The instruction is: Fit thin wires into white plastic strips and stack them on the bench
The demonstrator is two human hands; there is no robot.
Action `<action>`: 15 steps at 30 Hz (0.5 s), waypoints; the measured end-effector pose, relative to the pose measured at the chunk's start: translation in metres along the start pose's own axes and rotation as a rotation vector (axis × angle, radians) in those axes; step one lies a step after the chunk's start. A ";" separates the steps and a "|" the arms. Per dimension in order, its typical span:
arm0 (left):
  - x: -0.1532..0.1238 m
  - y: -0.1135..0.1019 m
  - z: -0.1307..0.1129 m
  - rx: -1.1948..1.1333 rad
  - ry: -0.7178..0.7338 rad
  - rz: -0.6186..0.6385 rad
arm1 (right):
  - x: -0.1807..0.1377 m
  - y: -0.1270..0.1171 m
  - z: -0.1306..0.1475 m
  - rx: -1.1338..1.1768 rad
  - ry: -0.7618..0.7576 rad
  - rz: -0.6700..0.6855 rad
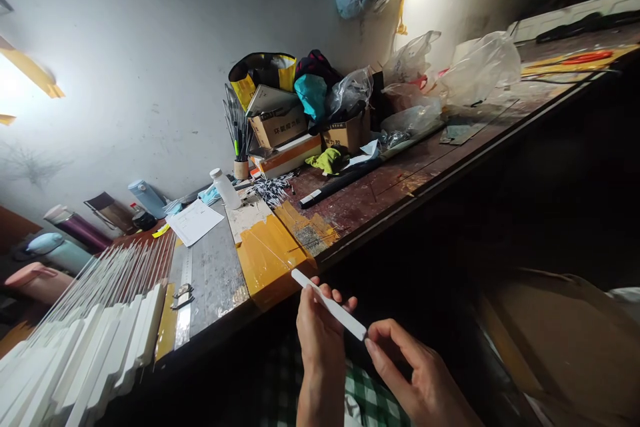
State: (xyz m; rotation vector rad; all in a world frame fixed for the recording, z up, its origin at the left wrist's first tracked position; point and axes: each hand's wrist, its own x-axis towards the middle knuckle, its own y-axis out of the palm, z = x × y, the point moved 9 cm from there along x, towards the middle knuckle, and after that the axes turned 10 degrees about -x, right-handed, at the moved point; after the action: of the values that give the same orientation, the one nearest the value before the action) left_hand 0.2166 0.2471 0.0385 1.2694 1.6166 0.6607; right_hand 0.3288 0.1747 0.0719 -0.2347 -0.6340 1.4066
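Note:
A slim white stick (333, 307) with a rounded far end lies slantwise in my left hand (320, 333), whose thumb and fingers are closed around it. It is held in front of the table edge, over my lap. My right hand (407, 360) is at the stick's near end, with thumb and forefinger pinched together there. Whether a small piece sits between those fingertips is too small to tell. At the lower left, several similar white sticks (100, 340) with thin pale rods lie side by side on the table.
A yellow-taped block (270, 253) sits at the table edge, with a white bottle (226, 188) behind it. Small black-and-white pieces (274, 191) are heaped nearby. A metal ruler (185, 293), paper sheet (195, 221), boxes (280, 125) and plastic bags (480, 70) share the table. A carton (560, 333) stands right.

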 end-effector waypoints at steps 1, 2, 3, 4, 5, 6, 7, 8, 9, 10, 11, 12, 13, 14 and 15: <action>0.000 -0.001 -0.002 0.007 0.010 -0.011 | 0.000 0.001 0.000 -0.001 0.002 -0.001; -0.001 -0.003 -0.003 0.024 0.020 -0.029 | 0.000 0.001 0.000 -0.004 0.002 -0.005; -0.001 -0.004 -0.004 0.043 0.028 -0.047 | 0.000 0.001 0.000 -0.010 -0.001 -0.009; -0.002 -0.006 -0.005 0.061 0.034 -0.059 | 0.000 0.001 0.001 -0.018 -0.007 -0.014; -0.002 -0.006 -0.005 0.074 0.037 -0.062 | -0.001 0.001 0.001 -0.026 -0.013 -0.017; -0.002 -0.005 -0.005 0.080 0.035 -0.054 | -0.001 0.001 0.001 -0.034 -0.016 -0.017; -0.003 -0.004 -0.004 0.080 0.031 -0.039 | -0.002 0.001 0.000 -0.040 -0.018 -0.015; -0.003 -0.002 -0.002 0.076 0.025 -0.019 | -0.003 0.001 0.000 -0.044 -0.019 -0.009; -0.003 -0.001 -0.001 0.072 0.021 -0.004 | -0.004 0.001 0.000 -0.048 -0.022 -0.002; -0.003 0.000 0.000 0.073 0.018 0.006 | -0.004 0.001 0.000 -0.053 -0.027 0.007; -0.004 0.000 0.001 0.078 0.018 0.012 | -0.005 0.002 0.001 -0.058 -0.033 0.015; -0.004 0.001 0.001 0.087 0.021 0.018 | -0.005 0.002 0.001 -0.062 -0.038 0.020; -0.004 0.001 0.001 0.097 0.023 0.026 | -0.006 0.002 0.001 -0.064 -0.037 0.024; -0.005 0.001 0.002 0.108 0.023 0.032 | -0.006 0.002 0.001 -0.063 -0.032 0.024; -0.006 0.002 0.002 0.115 0.019 0.039 | -0.007 0.002 0.001 -0.062 -0.021 0.023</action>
State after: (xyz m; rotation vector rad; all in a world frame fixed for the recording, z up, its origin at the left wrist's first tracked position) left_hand 0.2194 0.2416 0.0411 1.3846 1.6698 0.6124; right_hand 0.3261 0.1681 0.0699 -0.2774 -0.6942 1.4140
